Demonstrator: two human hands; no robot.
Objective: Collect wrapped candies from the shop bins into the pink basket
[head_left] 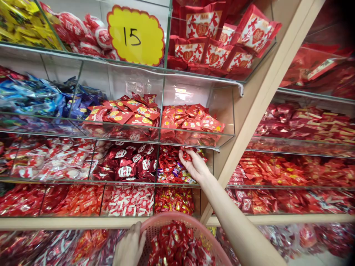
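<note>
My right hand [195, 165] reaches into a clear shelf bin of small wrapped candies [169, 164], mostly red with some purple ones. Its fingers are curled around red-wrapped candies [189, 156], partly hidden by the hand. Below, a pink perforated plastic basket [213, 236] contains a heap of shiny red-wrapped candies [173, 244]. At the basket's left side, my left hand [129, 245] grips near the rim, seen from the back. Its lower part is cut off by the frame edge.
Clear dividers split the shelves into bins of candy, including dark red packets [127, 162] and blue packets [36, 96]. A yellow sign [135, 35] reads 15. One wooden upright [257, 99] slants beside my right arm, and a wooden ledge [69, 222] runs behind the basket.
</note>
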